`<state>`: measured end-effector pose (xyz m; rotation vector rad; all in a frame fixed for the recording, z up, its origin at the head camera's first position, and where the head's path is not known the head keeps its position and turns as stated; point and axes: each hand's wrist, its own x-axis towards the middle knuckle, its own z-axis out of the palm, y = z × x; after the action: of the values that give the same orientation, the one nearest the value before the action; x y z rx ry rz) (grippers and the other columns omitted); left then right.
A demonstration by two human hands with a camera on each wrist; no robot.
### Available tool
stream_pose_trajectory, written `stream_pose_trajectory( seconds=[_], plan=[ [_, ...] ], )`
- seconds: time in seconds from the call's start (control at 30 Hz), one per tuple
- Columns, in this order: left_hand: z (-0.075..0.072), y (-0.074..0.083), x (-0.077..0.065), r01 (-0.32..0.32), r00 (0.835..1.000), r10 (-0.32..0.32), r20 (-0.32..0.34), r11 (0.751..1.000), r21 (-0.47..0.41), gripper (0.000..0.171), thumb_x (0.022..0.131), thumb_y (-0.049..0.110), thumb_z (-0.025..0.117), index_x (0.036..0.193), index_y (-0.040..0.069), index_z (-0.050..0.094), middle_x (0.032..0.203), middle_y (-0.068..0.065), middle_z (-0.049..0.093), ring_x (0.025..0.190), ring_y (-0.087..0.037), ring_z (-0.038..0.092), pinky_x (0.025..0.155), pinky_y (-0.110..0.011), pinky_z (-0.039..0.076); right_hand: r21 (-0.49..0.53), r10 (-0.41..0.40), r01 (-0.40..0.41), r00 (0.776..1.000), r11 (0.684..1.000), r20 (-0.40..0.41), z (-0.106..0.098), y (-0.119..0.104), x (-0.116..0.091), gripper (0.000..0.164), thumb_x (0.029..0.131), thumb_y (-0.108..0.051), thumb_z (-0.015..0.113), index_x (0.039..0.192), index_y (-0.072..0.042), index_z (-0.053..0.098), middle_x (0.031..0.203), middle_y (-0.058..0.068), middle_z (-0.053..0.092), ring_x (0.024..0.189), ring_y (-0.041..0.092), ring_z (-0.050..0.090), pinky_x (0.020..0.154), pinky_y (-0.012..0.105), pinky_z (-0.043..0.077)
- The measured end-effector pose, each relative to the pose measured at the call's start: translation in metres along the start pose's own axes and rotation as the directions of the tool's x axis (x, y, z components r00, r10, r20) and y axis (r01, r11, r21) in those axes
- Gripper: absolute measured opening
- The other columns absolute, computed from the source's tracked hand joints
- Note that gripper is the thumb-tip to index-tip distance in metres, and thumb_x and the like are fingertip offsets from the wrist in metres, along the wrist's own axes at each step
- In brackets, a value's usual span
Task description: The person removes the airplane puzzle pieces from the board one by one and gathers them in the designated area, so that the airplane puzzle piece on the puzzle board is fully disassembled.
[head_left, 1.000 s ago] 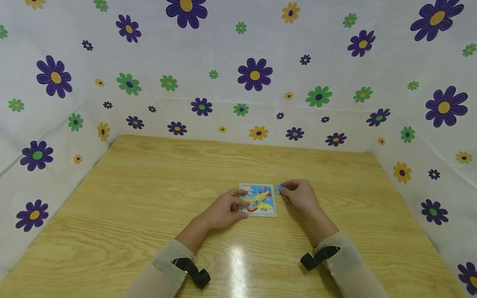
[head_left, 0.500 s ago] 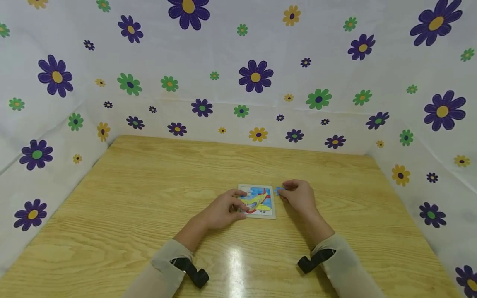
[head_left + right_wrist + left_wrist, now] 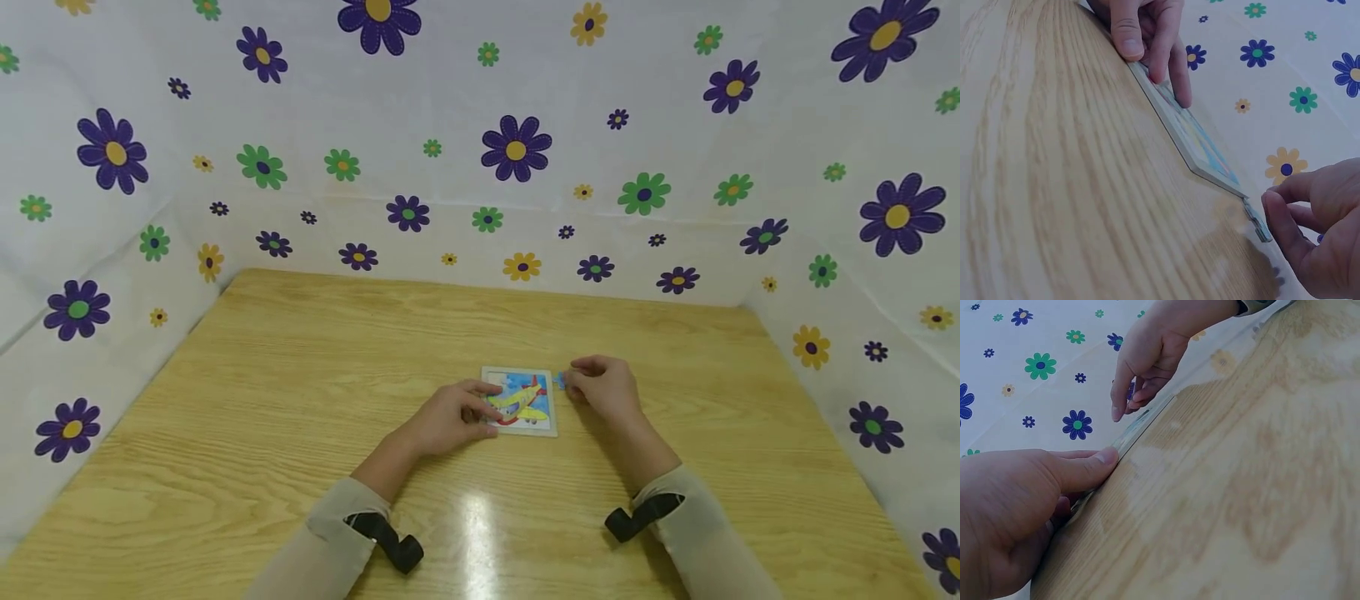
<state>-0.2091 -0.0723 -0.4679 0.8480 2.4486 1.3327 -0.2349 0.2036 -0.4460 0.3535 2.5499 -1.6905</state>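
Note:
A small framed jigsaw puzzle (image 3: 534, 414), showing a yellow and red airplane on blue sky, lies flat on the wooden table. My left hand (image 3: 448, 418) holds its left side, thumb at the near edge and fingers over the picture. Just off the frame's upper right side is a loose blue puzzle piece (image 3: 559, 382), partly hidden by my right hand (image 3: 606, 392), which pinches it between thumb and forefinger. In the right wrist view the piece (image 3: 1259, 225) sits low at the frame's corner, right at the fingertips.
The light wooden table (image 3: 337, 350) reaches back to a white cloth (image 3: 450, 100) printed with flowers, which also walls both sides. Each sleeved wrist wears a black strap with a camera, the left one (image 3: 386, 542) and the right one (image 3: 641, 518).
My right hand shifts very slightly at the blue piece, and less of the piece shows now. The left hand and the puzzle stay in place; the head view bobs a little.

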Motion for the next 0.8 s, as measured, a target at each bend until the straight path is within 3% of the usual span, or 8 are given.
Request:
stream_pose_trajectory(
  seconds=[0.27, 0.47, 0.67, 0.8],
  plan=[
    [0.000, 0.000, 0.000, 0.003, 1.000, -0.003, -0.003, 1.000, -0.006, 0.017, 0.089, 0.019, 0.077, 0.105, 0.017, 0.080, 0.141, 0.000, 0.058, 0.089, -0.009, 0.062, 0.076, -0.023, 0.051, 0.010, -0.028, 0.027, 0.990, 1.000, 0.140, 0.006, -0.008, -0.003, 0.030, 0.095, -0.010, 0.068, 0.121, 0.006, 0.067, 0.107, 0.016, 0.068, 0.073, 0.007, 0.066, 0.068, 0.021, 0.057],
    [0.001, 0.000, 0.002, -0.008, 1.000, 0.008, -0.001, 1.000, -0.026, 0.019, 0.089, 0.020, 0.077, 0.107, 0.015, 0.080, 0.140, -0.001, 0.060, 0.099, -0.012, 0.067, 0.080, -0.022, 0.053, -0.003, -0.096, 0.101, 0.953, 0.995, 0.287, 0.019, -0.016, -0.009, 0.029, 0.094, -0.007, 0.069, 0.119, 0.008, 0.067, 0.100, 0.016, 0.065, 0.076, 0.010, 0.069, 0.071, 0.023, 0.058],
    [0.001, -0.001, 0.003, -0.010, 1.000, 0.010, 0.002, 1.000, -0.018, 0.020, 0.089, 0.021, 0.077, 0.108, 0.015, 0.080, 0.141, -0.001, 0.060, 0.101, -0.012, 0.067, 0.081, -0.021, 0.053, -0.028, -0.119, 0.135, 0.938, 0.990, 0.326, 0.034, -0.026, -0.009, 0.028, 0.094, -0.008, 0.069, 0.118, 0.006, 0.069, 0.094, 0.013, 0.064, 0.071, 0.012, 0.069, 0.069, 0.023, 0.058],
    [-0.001, -0.001, 0.000, 0.015, 1.000, -0.015, 0.007, 1.000, -0.014, 0.021, 0.089, 0.020, 0.076, 0.110, 0.016, 0.079, 0.142, 0.001, 0.059, 0.106, -0.012, 0.065, 0.084, -0.022, 0.053, -0.039, -0.138, 0.166, 0.908, 0.985, 0.397, 0.047, -0.027, -0.004, 0.028, 0.096, -0.010, 0.066, 0.120, 0.003, 0.068, 0.090, 0.012, 0.064, 0.068, 0.013, 0.068, 0.067, 0.025, 0.058]
  ],
)
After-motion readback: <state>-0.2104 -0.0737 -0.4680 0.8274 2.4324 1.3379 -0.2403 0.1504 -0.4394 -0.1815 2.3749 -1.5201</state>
